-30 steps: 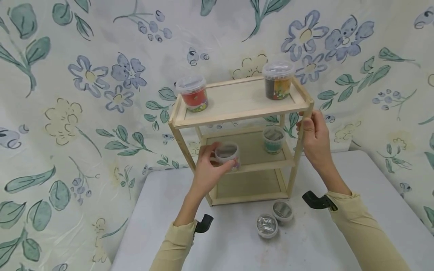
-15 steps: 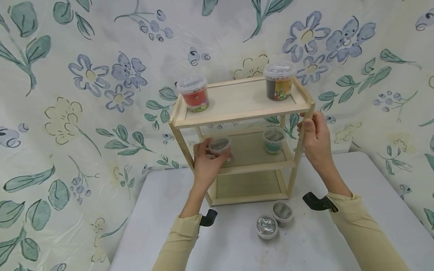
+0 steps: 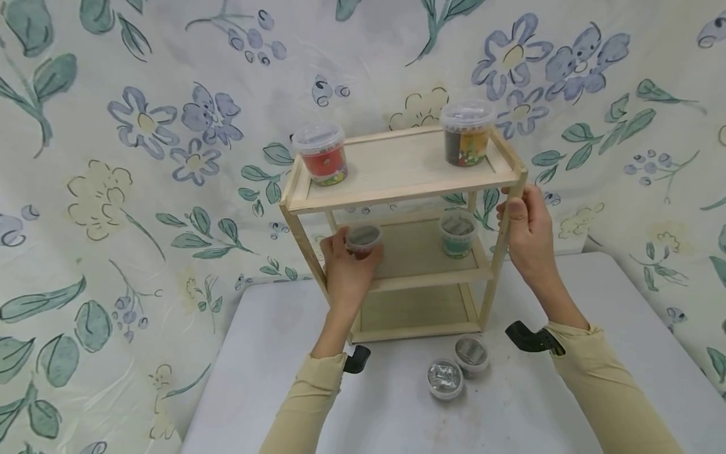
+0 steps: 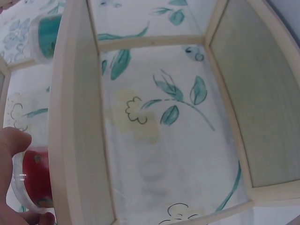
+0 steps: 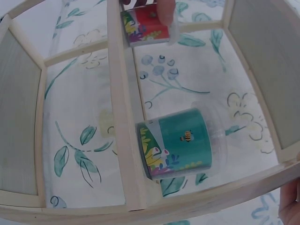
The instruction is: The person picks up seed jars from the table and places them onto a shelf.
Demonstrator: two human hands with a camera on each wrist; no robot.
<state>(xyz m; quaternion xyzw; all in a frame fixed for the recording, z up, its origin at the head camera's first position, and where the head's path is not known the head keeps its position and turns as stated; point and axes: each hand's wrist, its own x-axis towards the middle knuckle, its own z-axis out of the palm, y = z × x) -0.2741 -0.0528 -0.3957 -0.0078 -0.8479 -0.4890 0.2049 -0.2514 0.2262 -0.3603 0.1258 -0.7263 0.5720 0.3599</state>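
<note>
My left hand holds a small round tub with a red label by its sides at the left end of the middle shelf. In the right wrist view that red tub appears to rest upright on the shelf board. My right hand grips the right front post of a three-tier wooden shelf rack, thumb in front and fingers behind. A teal tub stands at the right end of the same middle shelf, apart from the red one.
On the top shelf stand a lidded red tub at left and a lidded black-and-yellow tub at right. Two foil-topped tubs sit on the white table before the rack. A flowered cloth hangs behind.
My left hand has carried the red tub leftward and deeper onto the middle shelf, mostly in the first half second. My right hand stays on the post.
</note>
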